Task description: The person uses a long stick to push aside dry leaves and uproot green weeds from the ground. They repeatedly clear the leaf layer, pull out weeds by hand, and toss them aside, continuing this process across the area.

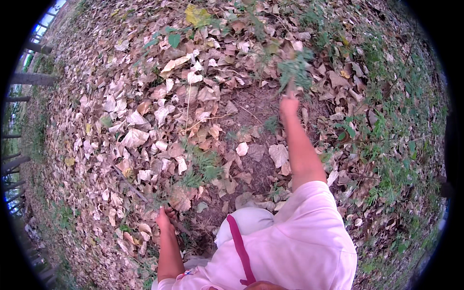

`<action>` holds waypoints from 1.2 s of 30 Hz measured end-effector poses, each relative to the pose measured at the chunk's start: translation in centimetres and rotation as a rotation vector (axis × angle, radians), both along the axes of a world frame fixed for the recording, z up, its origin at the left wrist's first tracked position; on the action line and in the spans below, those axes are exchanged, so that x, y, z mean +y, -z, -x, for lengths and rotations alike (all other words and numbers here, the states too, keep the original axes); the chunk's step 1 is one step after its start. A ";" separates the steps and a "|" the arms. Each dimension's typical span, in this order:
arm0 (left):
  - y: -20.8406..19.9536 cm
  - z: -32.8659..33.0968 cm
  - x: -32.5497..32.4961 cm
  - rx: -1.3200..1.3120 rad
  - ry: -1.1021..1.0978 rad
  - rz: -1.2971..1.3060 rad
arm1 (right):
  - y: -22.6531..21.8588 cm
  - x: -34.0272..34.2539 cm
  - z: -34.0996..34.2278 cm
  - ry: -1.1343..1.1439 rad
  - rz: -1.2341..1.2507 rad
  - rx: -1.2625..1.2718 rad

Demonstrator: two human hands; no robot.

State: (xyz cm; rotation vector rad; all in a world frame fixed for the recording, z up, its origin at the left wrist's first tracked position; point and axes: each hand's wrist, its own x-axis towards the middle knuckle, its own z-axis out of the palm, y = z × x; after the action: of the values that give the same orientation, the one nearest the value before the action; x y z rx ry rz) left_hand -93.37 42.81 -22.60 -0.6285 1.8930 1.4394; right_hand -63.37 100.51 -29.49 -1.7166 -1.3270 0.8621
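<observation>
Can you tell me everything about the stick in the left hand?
The stick is long, thin, grayish brown and looks wooden. The left hand grips it nearer its lower end, with a shorter piece poking out beyond. It slants up and left above dry leaves; I can't tell if its far tip touches them.

Leaf-strewn ground (96, 145). Left hand (166, 217), low, gripped a thin dark stick (137, 193), its far end slanting toward the ground's left edge. Right arm stretched out; right hand (289, 105) clasped a leafy green sprig (296, 70), blurred, beside a bare soil patch (258, 101). Low green plant (204, 166) between the hands. Yellow leaf (197, 16) near the far edge; tree trunks (31, 79) along the left edge.
</observation>
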 end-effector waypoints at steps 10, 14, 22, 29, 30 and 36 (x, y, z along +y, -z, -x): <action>-1.2 -0.8 2.4 0.030 0.007 -0.003 | -18.9 -18.2 20.4 -1.242 0.239 0.274; -2.5 -1.0 2.8 0.058 0.001 -0.004 | -19.6 -11.9 17.8 -0.659 0.172 0.553; -0.6 -1.8 -0.2 0.048 -0.006 0.094 | -0.3 -0.3 4.6 -0.042 0.033 0.150; 1.3 -0.3 -2.6 -0.049 -0.007 0.118 | -7.3 -21.2 22.5 -0.871 0.620 0.317; 1.2 0.1 -1.0 -0.081 0.080 0.158 | -8.4 -23.2 23.0 -1.055 0.607 0.236; 0.1 -0.2 2.5 0.122 0.020 0.097 | -16.5 -28.8 24.3 -1.580 0.242 0.025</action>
State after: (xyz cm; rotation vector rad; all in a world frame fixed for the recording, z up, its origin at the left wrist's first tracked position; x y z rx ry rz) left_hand -93.14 45.30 -22.73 -0.5762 2.0690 1.4079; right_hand -87.68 71.71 -13.01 -0.4485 -2.5778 1.8603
